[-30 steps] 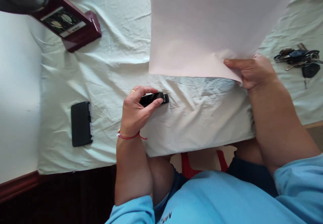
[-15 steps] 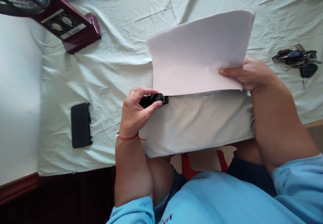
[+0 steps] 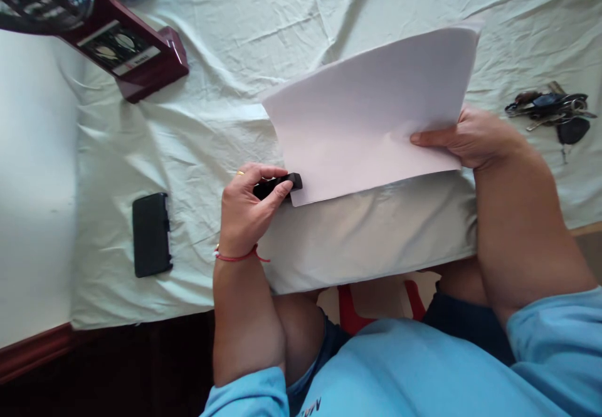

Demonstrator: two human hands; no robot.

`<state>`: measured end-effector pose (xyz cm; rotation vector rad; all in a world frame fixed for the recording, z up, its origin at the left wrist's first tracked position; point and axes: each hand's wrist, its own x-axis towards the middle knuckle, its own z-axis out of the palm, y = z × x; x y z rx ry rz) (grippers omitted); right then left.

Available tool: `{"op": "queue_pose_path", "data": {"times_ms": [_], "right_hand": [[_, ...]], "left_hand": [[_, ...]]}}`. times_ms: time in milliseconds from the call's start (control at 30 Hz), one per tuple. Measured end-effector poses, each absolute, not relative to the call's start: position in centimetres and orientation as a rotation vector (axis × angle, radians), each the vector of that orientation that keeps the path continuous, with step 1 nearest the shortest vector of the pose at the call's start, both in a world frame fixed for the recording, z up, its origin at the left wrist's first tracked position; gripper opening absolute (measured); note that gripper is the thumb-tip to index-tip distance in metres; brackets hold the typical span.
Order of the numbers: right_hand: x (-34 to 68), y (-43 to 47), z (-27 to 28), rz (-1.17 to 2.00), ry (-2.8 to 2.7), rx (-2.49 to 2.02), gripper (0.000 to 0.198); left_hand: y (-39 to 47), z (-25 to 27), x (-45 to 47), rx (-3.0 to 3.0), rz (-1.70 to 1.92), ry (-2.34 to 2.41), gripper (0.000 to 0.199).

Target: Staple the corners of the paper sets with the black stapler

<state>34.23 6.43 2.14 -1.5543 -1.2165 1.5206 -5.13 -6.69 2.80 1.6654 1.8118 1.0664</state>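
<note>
Snugly, left grip [image 3: 245,207] around stapler [image 3: 295,180].

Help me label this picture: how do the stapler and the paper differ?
Colour: the stapler is black, the paper white.
Size: the stapler is small and chunky, the paper broad and thin.
Hold: the left hand grips the stapler, the right hand the paper.
Shared: both are hand-held, overlapping in view near the paper's near left corner.

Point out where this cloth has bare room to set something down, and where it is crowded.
Bare cloth lies between the flat black case and left hand, between the fan and the paper, and between the paper and the cloth's near edge. It is crowded around the left hand, black stapler and paper's corner.
</note>
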Motion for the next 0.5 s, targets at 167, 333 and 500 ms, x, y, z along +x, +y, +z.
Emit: {"op": "queue_pose_path", "data": {"times_ms": [167, 333, 500], "right_hand": [[33.9, 6.6, 1.9, 1.514, -1.144, -1.567, 0.042], [33.4, 6.4, 2.6, 1.495, -1.077, -1.574, 0.039], [33.1, 6.1, 3.4, 1.487, -1.073, -1.613, 0.035]], "left_hand": [[-6.6, 2.9, -5.0, 1.64, 1.071, 1.814, 0.014], [-6.6, 2.6, -5.0, 1.639, 1.099, 1.786, 0.01], [-6.3, 2.4, -5.4, 1.731, 0.994, 1.755, 0.006]]}}
